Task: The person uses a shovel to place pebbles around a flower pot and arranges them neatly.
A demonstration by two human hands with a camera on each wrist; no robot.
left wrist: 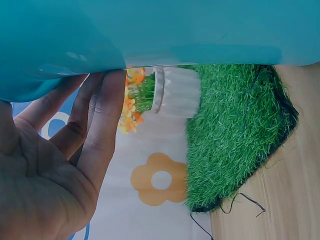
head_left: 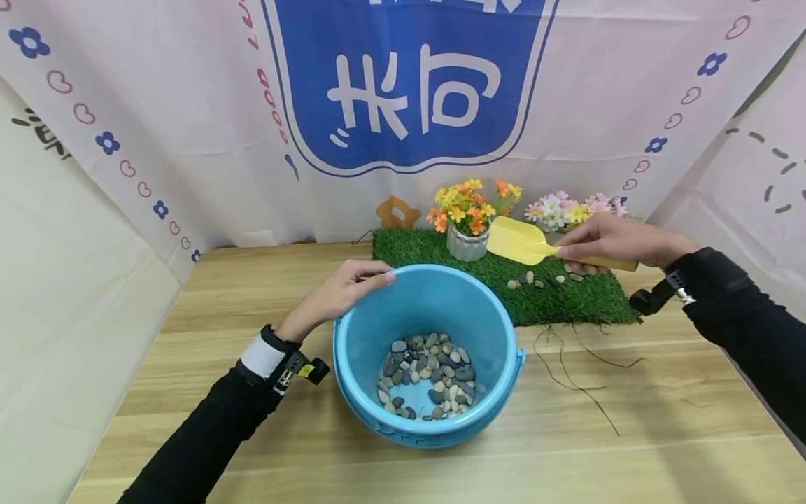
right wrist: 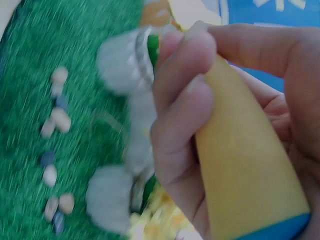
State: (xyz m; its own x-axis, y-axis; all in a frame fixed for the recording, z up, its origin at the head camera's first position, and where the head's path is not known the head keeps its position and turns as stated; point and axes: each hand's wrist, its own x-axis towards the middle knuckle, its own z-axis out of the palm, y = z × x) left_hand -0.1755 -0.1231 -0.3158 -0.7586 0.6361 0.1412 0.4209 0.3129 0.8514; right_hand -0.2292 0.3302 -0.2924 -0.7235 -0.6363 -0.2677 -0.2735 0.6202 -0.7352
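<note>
A blue bucket (head_left: 434, 301) stands on the wooden table with grey and pale pebbles (head_left: 428, 371) on its bottom. My left hand (head_left: 343, 287) grips its rim at the far left, thumb on top. In the left wrist view the fingers (left wrist: 100, 117) lie against the bucket's outer wall. Right of the bucket and above the grass mat, my right hand (head_left: 604, 241) holds a yellow toy shovel (head_left: 518, 240) by its handle, blade pointing left. The right wrist view shows the fingers curled round the yellow handle (right wrist: 245, 150), which has a blue end.
A green artificial grass mat (head_left: 554, 304) lies behind the bucket. On it stand a white pot (head_left: 467, 243) of orange and yellow flowers, a second pot of pale flowers (head_left: 567, 210), and a row of small stones (right wrist: 60, 120). Loose dark threads (head_left: 576, 385) trail onto the table.
</note>
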